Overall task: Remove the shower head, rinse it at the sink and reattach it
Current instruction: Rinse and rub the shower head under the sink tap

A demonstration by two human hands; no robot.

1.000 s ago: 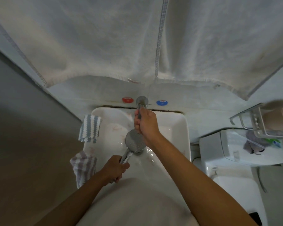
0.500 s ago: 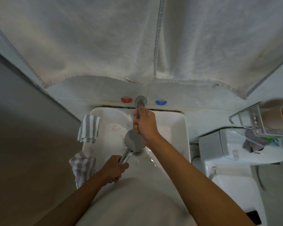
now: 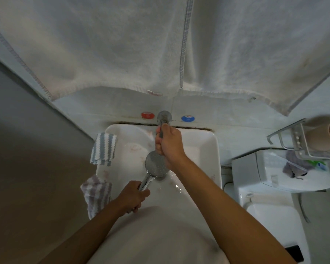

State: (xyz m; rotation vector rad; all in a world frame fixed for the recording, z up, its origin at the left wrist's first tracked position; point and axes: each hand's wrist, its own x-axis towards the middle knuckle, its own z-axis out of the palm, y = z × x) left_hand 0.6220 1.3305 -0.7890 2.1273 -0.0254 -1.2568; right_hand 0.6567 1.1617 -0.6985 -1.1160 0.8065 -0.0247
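- L hand (image 3: 133, 195), nearest: fingers wrapped round the chrome handle of the shower head (image 3: 156, 165). Same grip as 1 s ago, no shift.
- Shower head: off its hose, held over the white sink (image 3: 213, 149) basin, spray face w/ nozzle holes turned up toward the camera, disc just under the R hand. Position vs basin basically unchanged.
- Basin floor near the disc looks wet/glossy; can't tell a running stream in this view.
- R hand (image 3: 169, 143): clenched on the faucet lever (image 3: 161, 130), thumb up toward the round tap base (image 3: 164, 116) at the wall. Over the last second it barely moves, maybe a hair farther up the lever.
- Red cap (image 3: 147, 115) and blue cap (image 3: 187, 118) flank the tap.
- Striped cloths (image 3: 103, 147) hang over the sink's left rim; toilet tank (image 3: 280, 172) to the right; towels (image 3: 122, 44) hang above.
- Meaning, my read: rinse step, water being set or adjusted; reattaching not yet done.
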